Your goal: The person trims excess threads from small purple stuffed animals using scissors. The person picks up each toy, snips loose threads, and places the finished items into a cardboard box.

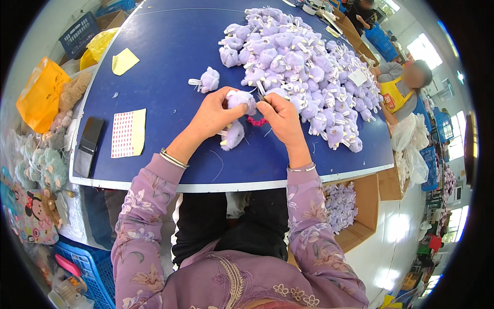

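Purple top (234, 280) foremost, the left hand (220, 113) grips a lilac plush (241, 100), the right hand (280, 117) a dark object (261, 97).

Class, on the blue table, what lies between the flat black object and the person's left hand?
The head view shows a yellow-edged sheet with rows of red marks lying between the flat black object and the left hand.

Fluffy plush toy (240, 98), smooth tabletop (172, 59)
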The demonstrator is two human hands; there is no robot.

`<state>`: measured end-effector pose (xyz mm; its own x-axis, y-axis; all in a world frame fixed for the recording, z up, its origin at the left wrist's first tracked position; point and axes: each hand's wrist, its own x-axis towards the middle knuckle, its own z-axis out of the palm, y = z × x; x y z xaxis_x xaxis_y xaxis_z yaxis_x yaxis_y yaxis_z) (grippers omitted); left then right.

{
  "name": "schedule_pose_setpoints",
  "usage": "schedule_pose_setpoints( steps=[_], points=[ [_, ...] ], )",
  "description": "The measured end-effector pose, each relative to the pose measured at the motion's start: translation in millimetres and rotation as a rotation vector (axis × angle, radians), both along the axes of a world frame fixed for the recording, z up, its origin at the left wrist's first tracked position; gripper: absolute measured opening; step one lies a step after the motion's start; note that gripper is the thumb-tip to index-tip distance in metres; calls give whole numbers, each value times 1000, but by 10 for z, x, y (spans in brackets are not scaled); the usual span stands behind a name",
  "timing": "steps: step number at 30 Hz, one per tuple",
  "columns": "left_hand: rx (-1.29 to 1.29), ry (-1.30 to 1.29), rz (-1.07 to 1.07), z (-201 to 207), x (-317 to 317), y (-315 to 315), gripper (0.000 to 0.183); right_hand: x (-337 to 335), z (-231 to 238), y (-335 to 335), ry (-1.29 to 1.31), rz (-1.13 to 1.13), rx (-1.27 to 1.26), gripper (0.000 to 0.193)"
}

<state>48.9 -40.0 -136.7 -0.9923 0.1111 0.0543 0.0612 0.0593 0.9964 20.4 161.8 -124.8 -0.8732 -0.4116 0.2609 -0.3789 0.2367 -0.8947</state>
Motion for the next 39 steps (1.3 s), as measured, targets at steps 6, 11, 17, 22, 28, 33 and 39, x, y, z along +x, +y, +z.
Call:
schedule_pose_setpoints(
  steps=[6,11,17,22,28,33,39],
  points=[
    [16,2,29,-23,-12,-20,37,37,62,-31,9,25,187,27],
    [-69,51,26,-60,-6,8,38,66,86,-61,35,33,200,27],
    [-130,81,-1,-26,24,9,38,45,62,-46,47,43,199,28],
    [-116,79,-12,-6,34,30,41,-5,-44,21,-70,5,-101,29],
    [20,88,4,-84,-12,27,43,-74,-18,51,-346,-8,-277,28],
    [-62,193,-191,-60,44,16,54,16,49,-92,-441,103,-236,35],
    [-24,268,-45,-43,-100,-274,45,-266,267,859,-233,811,-1070,76]
  ],
)
